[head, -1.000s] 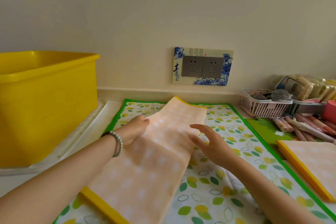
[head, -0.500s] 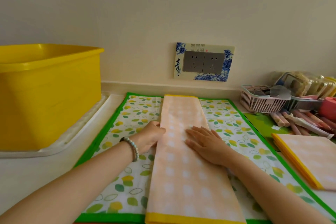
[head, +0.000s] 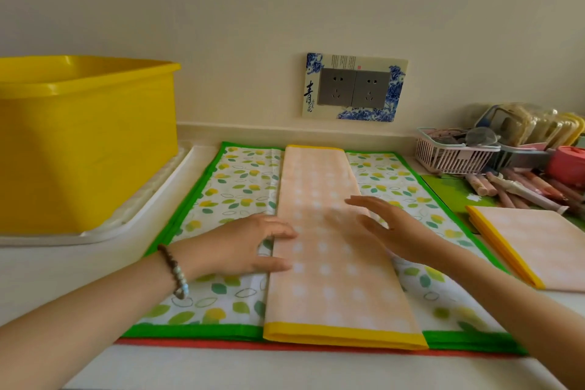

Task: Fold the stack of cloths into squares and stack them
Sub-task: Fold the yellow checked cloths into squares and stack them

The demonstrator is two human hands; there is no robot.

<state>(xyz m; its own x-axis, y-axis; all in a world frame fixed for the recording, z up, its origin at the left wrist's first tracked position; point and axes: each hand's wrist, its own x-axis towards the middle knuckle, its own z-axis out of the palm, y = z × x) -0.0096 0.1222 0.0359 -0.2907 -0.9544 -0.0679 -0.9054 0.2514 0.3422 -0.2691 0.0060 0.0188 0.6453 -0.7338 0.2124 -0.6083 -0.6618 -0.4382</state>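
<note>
Nearest me, on the pale counter [head: 285, 370], I see the yellow hem of the peach cloth [head: 335, 279]. The cloth is folded into a long narrow strip whose long axis runs from the bottom of the frame straight up toward the wall, with a second yellow hem at its far end. It lies flat on the leaf-print cloth [head: 240, 193] with the green border, and a red edge [head: 190, 342] shows under that.

My left hand [head: 247, 244], with a bead bracelet [head: 175, 272] on the wrist, rests at the strip's left edge, its fingers loosely spread and their tips on the fabric. My right hand [head: 389, 228] is blurred over the strip's right side, fingers straight and slightly apart; I cannot tell if it touches.

At mid right lies a folded peach square [head: 531, 247]. Further up the frame, a yellow tub [head: 82, 142] stands on a white tray [head: 126, 215] at the left, and a pink basket [head: 452, 155] sits at the right.
</note>
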